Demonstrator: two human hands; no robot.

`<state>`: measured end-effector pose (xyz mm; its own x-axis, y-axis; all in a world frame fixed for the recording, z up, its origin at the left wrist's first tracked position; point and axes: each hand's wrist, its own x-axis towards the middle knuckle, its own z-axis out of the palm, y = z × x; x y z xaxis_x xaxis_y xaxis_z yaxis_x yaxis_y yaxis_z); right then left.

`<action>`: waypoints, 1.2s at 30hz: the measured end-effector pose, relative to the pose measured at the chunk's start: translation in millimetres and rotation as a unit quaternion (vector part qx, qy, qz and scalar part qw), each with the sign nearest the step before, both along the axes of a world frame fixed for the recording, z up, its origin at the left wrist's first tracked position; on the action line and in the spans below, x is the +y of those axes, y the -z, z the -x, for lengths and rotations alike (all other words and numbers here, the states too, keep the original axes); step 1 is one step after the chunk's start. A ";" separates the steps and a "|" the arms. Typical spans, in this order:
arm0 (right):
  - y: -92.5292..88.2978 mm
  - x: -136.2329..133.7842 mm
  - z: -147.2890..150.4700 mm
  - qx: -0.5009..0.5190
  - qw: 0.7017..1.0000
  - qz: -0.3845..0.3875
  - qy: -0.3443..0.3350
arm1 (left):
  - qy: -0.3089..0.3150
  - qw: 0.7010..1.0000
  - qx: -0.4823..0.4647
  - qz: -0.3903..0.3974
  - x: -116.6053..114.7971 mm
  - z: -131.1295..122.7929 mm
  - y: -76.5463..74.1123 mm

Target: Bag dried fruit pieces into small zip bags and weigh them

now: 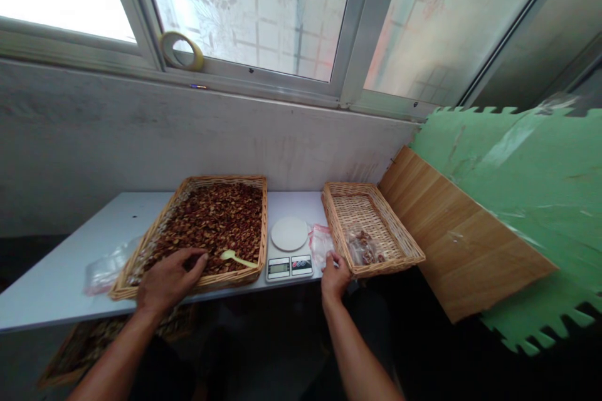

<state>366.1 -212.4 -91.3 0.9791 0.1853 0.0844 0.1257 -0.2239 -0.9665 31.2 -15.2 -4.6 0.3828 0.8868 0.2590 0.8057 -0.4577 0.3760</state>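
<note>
The left hand [172,279] lay with its fingers loosely spread over the near rim of a wicker tray [141,266] heaped with dried red fruit pieces [211,225], a yellow plastic spoon [237,258] resting on them just beyond the fingertips. The right hand [335,277] pinched the near corner of a smaller wicker basket [350,187], which held a clear bag [364,247] of similar pieces. Between the hands stood a digital kitchen scale [289,268] bearing a white round dish [289,234].

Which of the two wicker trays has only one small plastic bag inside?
The tray beside the right hand; the other tray is heaped with dried red pieces.
</note>
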 end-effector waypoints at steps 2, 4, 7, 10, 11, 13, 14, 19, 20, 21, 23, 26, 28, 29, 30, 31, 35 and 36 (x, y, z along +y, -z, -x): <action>1.5 1.3 0.0 -0.020 1.000 0.011 0.000 | -0.005 1.000 0.006 0.002 0.4 0.2 0.4; 4.9 2.1 -0.8 -0.065 0.997 0.040 -0.001 | -0.004 1.000 0.011 0.005 0.4 0.2 0.3; 11.4 1.0 -1.8 -0.125 0.988 0.085 -0.023 | -0.001 1.000 0.018 0.009 0.0 0.2 -0.2; 15.6 -4.3 -0.5 -0.143 0.983 0.102 -0.046 | 0.000 1.000 0.021 0.009 -0.3 0.3 0.0; 16.0 -6.9 0.6 -0.143 0.983 0.102 -0.055 | 0.003 1.000 0.019 0.006 -0.4 0.4 0.3; 15.5 -12.4 3.2 -0.139 0.983 0.095 -0.080 | 0.008 1.000 0.014 0.000 -0.9 0.6 0.9; 14.6 -14.7 4.4 -0.136 0.982 0.092 -0.092 | 0.007 1.000 0.011 -0.003 -1.1 0.6 1.2; 6.9 -12.5 1.4 -0.133 0.979 0.109 -0.107 | -0.010 1.000 0.013 0.004 -1.7 0.3 1.8; 4.9 -9.3 -1.0 -0.135 0.978 0.116 -0.107 | -0.011 1.000 0.015 0.004 -1.6 0.3 1.8; 2.8 -5.7 -3.6 -0.142 0.976 0.124 -0.108 | -0.011 1.000 0.015 0.002 -1.6 0.3 1.7; -1.6 0.6 -8.0 -0.168 0.970 0.140 -0.106 | -0.007 1.000 0.013 -0.005 -1.9 0.2 1.5; -7.7 3.0 -9.4 -0.218 0.959 0.148 -0.101 | -0.003 1.000 0.004 -0.011 -3.1 -0.3 1.3; -12.0 -0.7 -6.8 -0.244 0.956 0.130 -0.102 | -0.006 1.000 0.003 -0.014 -3.5 -0.8 1.1; -14.7 -3.6 -4.6 -0.254 0.955 0.116 -0.105 | -0.008 1.000 0.003 -0.015 -3.3 -1.0 1.0; -18.0 -6.8 -2.0 -0.260 0.954 0.099 -0.109 | -0.010 1.000 0.002 -0.013 -2.7 -1.0 0.8; -22.1 -9.8 1.0 -0.263 0.955 0.081 -0.113 | -0.013 1.000 0.000 -0.010 -2.0 -1.0 0.3; -47.4 -18.6 18.5 -0.224 0.962 0.014 -0.155 | -0.029 0.999 -0.043 -0.007 -5.4 -4.2 -8.6; -55.7 -20.1 24.9 -0.201 0.964 -0.007 -0.174 | -0.031 0.997 -0.068 -0.013 -10.7 -7.4 -13.1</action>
